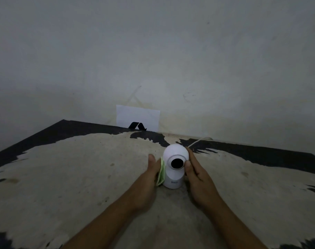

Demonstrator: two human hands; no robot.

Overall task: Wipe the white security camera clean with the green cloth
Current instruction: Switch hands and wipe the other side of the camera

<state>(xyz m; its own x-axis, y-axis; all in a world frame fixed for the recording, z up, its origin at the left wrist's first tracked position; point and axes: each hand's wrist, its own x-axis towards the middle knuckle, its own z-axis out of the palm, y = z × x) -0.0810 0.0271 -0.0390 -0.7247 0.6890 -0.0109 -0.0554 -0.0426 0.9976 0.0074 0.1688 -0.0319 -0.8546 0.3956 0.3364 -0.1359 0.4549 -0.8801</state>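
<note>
Both forearms reach forward from the bottom of the view, and the hands close in on the camera [174, 166] from either side. It stands upright on the worn, patchy counter [81, 177], directly between the two hands, with its dark lens facing back toward the person. On its left side, the left hand [151, 169] presses the folded green cloth [161, 174] flat against the body, fingers held together and hidden behind the cloth, thumb lying along the top. Opposite, the right hand [193, 169] braces the other side bare, its thumb resting just beside the lens ring and its fingers curling round the back of the round head. Beyond the right hand's fingertips a thin white cable [198, 141] runs off toward the wall [153, 51], where a white sheet of paper [137, 116] with a black mark leans. Judging by its smooth plastic shell, the camera is probably light, stiff and somewhat slippery, so it could easily slide or tip under a hard wipe. Its round head probably swivels, making the straighter lower base the steadier place to hold. The cloth looks soft and thin, able to wrap the curves; the lens likely wants only gentle pressure.
</note>
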